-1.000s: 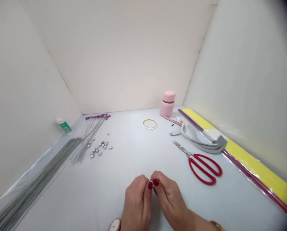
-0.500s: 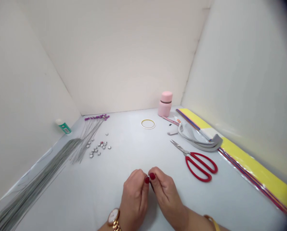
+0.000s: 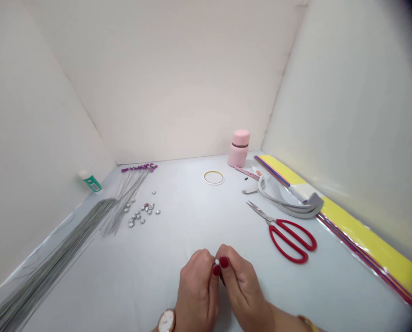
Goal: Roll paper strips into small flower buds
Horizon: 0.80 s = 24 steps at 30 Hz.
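Note:
My left hand (image 3: 199, 288) and my right hand (image 3: 242, 288) meet near the front of the table, both with closed fingers. Between the two thumbs and forefingers a small silvery piece (image 3: 217, 261) shows, mostly covered by the fingertips. It looks much like the little silver stars (image 3: 137, 216) that lie scattered to the left, one reddish piece among them. Red-handled scissors (image 3: 281, 233) rest to the right of my right hand, blades partly spread and pointing away to the left.
Long grey wires (image 3: 64, 253) run along the left, beside purple-tipped stems (image 3: 138, 168) and a green-labelled tube (image 3: 90, 180). Farther back are a tape ring (image 3: 214, 183), a pink flask (image 3: 238, 150) and a pink ruler (image 3: 246, 173). Right: a grey headband-like strip (image 3: 289, 207) and yellow sheets (image 3: 361, 237).
Both hands have shifted slightly toward me and to the right in view, still pressed together. A bit of the silvery piece now shows between the thumbs.

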Each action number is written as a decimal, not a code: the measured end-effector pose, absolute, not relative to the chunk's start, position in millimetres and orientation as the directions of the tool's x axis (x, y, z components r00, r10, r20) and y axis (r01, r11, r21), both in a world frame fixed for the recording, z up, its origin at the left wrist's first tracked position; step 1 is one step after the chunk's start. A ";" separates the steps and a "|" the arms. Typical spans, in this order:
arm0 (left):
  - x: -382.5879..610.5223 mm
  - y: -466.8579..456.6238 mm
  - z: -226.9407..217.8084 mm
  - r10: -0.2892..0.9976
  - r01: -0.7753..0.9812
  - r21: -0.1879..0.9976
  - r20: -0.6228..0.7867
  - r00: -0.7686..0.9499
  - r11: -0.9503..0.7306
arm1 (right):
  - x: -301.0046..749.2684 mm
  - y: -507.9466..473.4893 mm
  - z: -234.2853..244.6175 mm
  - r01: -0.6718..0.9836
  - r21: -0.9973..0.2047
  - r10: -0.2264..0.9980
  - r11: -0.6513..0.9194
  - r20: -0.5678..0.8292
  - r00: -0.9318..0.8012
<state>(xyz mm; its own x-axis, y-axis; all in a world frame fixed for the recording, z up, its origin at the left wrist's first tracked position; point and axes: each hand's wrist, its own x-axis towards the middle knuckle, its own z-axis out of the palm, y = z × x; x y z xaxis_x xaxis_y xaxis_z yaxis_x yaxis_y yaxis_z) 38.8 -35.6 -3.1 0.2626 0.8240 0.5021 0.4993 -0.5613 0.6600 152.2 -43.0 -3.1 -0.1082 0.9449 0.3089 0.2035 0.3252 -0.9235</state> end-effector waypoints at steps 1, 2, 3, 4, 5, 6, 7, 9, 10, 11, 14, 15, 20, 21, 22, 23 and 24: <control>39.4 -35.7 -3.4 0.819 0.501 0.654 0.514 0.255 -0.566 | 152.6 -43.0 -2.6 0.232 -0.909 0.938 0.348 0.333 -0.102; 40.0 -35.7 -3.5 0.811 0.500 0.647 0.528 0.251 -0.576 | 152.7 -42.9 -2.3 0.262 -0.891 0.929 0.370 0.357 -0.096; 40.5 -35.8 -3.3 0.803 0.499 0.639 0.541 0.249 -0.585 | 152.7 -42.8 -2.2 0.290 -0.874 0.920 0.391 0.382 -0.090; 40.9 -35.8 -3.0 0.796 0.498 0.632 0.553 0.247 -0.594 | 152.3 -42.7 -2.2 0.316 -0.857 0.911 0.408 0.404 -0.080; 41.4 -35.7 -2.8 0.792 0.499 0.628 0.559 0.244 -0.597 | 151.8 -42.5 -2.6 0.337 -0.842 0.903 0.422 0.424 -0.072; 41.7 -35.5 -2.8 0.792 0.501 0.627 0.561 0.241 -0.596 | 151.2 -42.3 -3.1 0.355 -0.831 0.897 0.429 0.437 -0.062; 42.0 -35.3 -3.1 0.794 0.501 0.630 0.560 0.236 -0.593 | 150.6 -41.9 -3.7 0.370 -0.823 0.894 0.432 0.446 -0.050; 42.4 -34.7 -4.9 0.805 0.501 0.643 0.546 0.230 -0.579 | 149.5 -40.8 -5.1 0.391 -0.815 0.892 0.427 0.452 -0.032; 42.6 -34.4 -6.2 0.815 0.497 0.656 0.532 0.229 -0.568 | 149.2 -40.2 -5.7 0.400 -0.814 0.892 0.422 0.451 -0.025; 42.6 -34.3 -7.5 0.829 0.490 0.676 0.511 0.227 -0.550 | 149.0 -39.7 -6.1 0.405 -0.816 0.896 0.413 0.444 -0.019; 41.8 -34.5 -9.4 0.878 0.453 0.752 0.429 0.215 -0.478 | 149.7 -39.2 -5.4 0.351 -0.857 0.920 0.377 0.390 -0.036; 41.1 -34.8 -8.9 0.887 0.437 0.772 0.409 0.215 -0.462 | 150.4 -39.5 -4.6 0.313 -0.877 0.929 0.364 0.368 -0.050; 36.6 -35.3 -4.0 0.872 0.367 0.792 0.415 0.261 -0.487 | 155.9 -40.7 -1.6 0.203 -0.908 0.930 0.368 0.354 -0.100; 35.9 -35.1 -3.7 0.864 0.366 0.784 0.429 0.264 -0.501 | 157.0 -40.3 -1.6 0.211 -0.896 0.920 0.391 0.375 -0.112; 35.3 -34.7 -3.8 0.857 0.368 0.774 0.443 0.264 -0.514 | 157.9 -39.8 -1.8 0.223 -0.880 0.907 0.420 0.401 -0.124; 34.8 -34.3 -4.1 0.851 0.374 0.765 0.453 0.266 -0.525 | 158.6 -39.2 -2.0 0.238 -0.861 0.893 0.450 0.429 -0.135; 34.4 -33.8 -4.6 0.846 0.382 0.756 0.460 0.268 -0.532 | 159.0 -38.7 -2.1 0.253 -0.845 0.882 0.472 0.451 -0.140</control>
